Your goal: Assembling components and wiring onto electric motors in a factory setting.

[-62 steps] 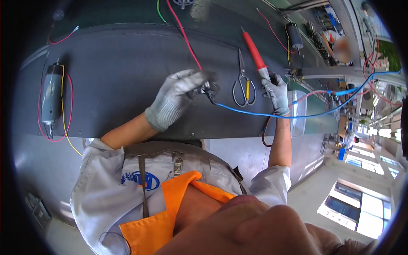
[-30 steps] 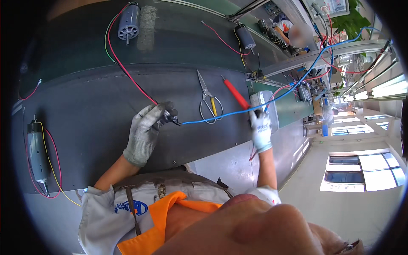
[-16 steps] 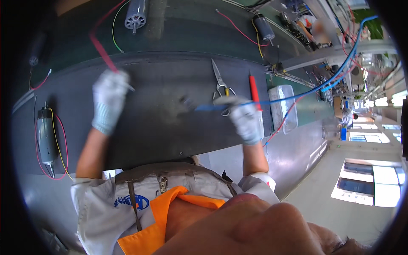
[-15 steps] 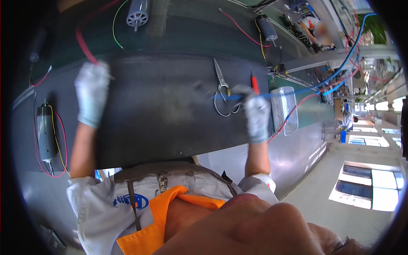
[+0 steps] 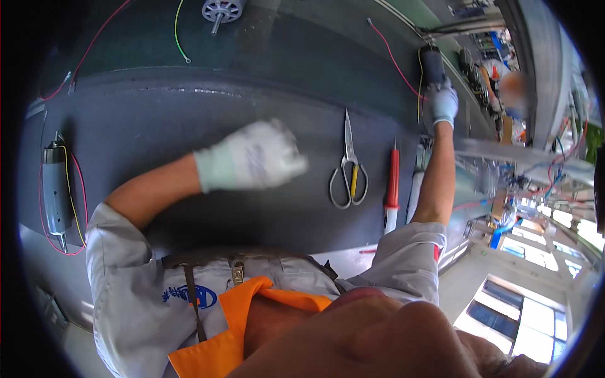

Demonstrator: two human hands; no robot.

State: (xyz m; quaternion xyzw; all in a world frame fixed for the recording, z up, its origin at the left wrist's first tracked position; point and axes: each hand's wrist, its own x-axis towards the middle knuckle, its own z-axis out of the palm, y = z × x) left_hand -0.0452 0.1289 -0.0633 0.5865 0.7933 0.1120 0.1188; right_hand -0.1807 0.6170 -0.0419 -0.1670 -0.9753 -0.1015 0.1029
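Observation:
My right hand (image 5: 443, 103), in a white glove, reaches out at the far right. Its fingers close round the near end of a dark cylindrical motor (image 5: 432, 62) with yellow and red wires beside it. Over the middle of the dark work mat (image 5: 208, 227) is my left hand (image 5: 255, 157), also gloved. Its fingers look curled in and slightly blurred, with nothing seen in them. Right of it lie scissors (image 5: 348, 167), points away from me, a yellow piece at one handle. Beside these is a red tool with a thin metal tip (image 5: 393, 179).
A grey motor with wires (image 5: 57, 192) lies at the left. Another motor (image 5: 222, 9) shows at the far edge, near a green wire (image 5: 178, 38). A red wire (image 5: 94, 44) lies far left. Metal framing (image 5: 491, 151) stands at the right; a person works beyond it.
My right hand went from beside the scissors to the far right motor and took hold of it. My left hand let go of the red wire and came right and nearer.

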